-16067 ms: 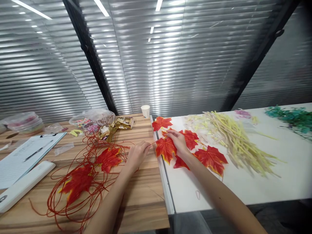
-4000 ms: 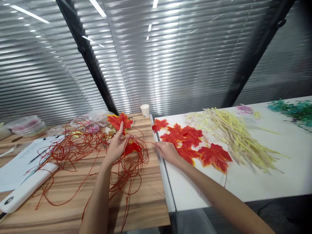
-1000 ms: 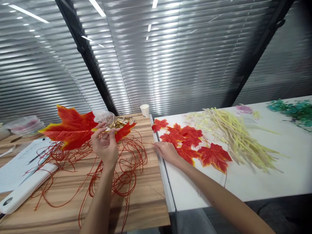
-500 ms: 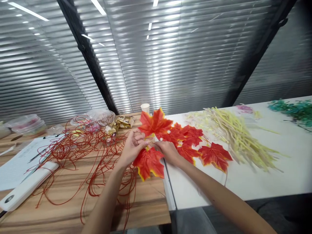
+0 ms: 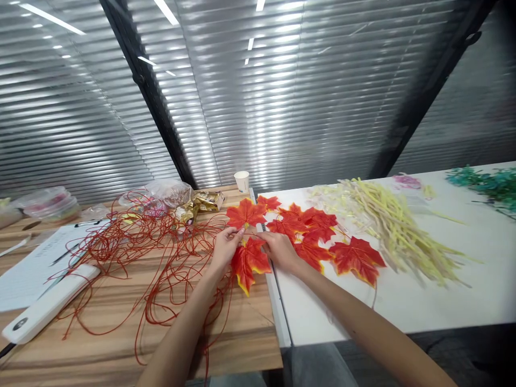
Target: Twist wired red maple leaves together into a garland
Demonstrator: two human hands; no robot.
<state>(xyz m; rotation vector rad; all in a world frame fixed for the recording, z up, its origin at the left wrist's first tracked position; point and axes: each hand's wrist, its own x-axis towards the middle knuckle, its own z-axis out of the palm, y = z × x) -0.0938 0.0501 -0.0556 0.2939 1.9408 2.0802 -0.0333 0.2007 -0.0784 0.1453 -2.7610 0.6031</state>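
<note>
Pinching the leaf pair (image 5: 247,245) mid-length: left hand (image 5: 224,248), nearly closed. Pair's this side of the cup (image 5: 242,183), pointing roughly at it; right hand (image 5: 281,251) curled just beside, can't tell its hold.

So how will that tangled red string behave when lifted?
The red string will probably come up as a clump, since its loops cross densely. It looks floppy, curling loosely, and might drag on the clipboard it overlaps.
</note>
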